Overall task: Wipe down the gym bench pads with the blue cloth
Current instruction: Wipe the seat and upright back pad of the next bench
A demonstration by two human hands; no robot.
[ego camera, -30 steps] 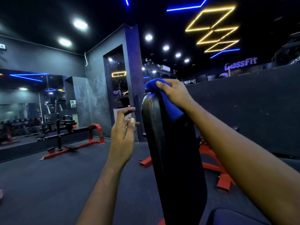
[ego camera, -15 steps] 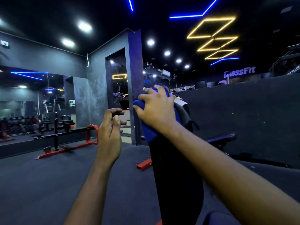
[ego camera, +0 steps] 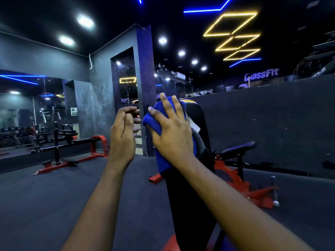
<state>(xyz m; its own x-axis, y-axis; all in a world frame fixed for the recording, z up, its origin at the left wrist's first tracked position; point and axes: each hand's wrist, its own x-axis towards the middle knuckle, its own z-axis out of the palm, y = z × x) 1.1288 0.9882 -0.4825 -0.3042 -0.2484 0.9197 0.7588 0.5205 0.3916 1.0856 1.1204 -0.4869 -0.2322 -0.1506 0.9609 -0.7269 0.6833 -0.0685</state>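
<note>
A dark rubber floor [ego camera: 54, 205] fills the lower half of the frame, and a dark wall [ego camera: 272, 124] runs across the right side. A mirror [ego camera: 27, 109] covers the wall at the left, with a square pillar [ego camera: 145, 69] rising at upper centre. Yellow neon diamonds [ego camera: 233, 35] glow on the ceiling at upper right.

The black back pad [ego camera: 184, 205] of the gym bench stands nearly upright at lower centre, its top edge reaching the middle of the frame. Its red frame [ego camera: 253, 192] sits on the floor to the right, under a small dark seat pad [ego camera: 239, 147]. A flat bench [ego camera: 72, 142] with red feet stands at the left, in front of the mirror.

The blue cloth [ego camera: 157, 116] is draped over the top of the back pad, hanging down its left edge. The right hand [ego camera: 172, 133] lies flat on the cloth with its fingers spread and straight, pressing it against the pad. The left hand [ego camera: 123, 138] is raised just beside the cloth, left of the pad, with its fingers loosely curled and nothing in them. It does not touch the pad.
</note>
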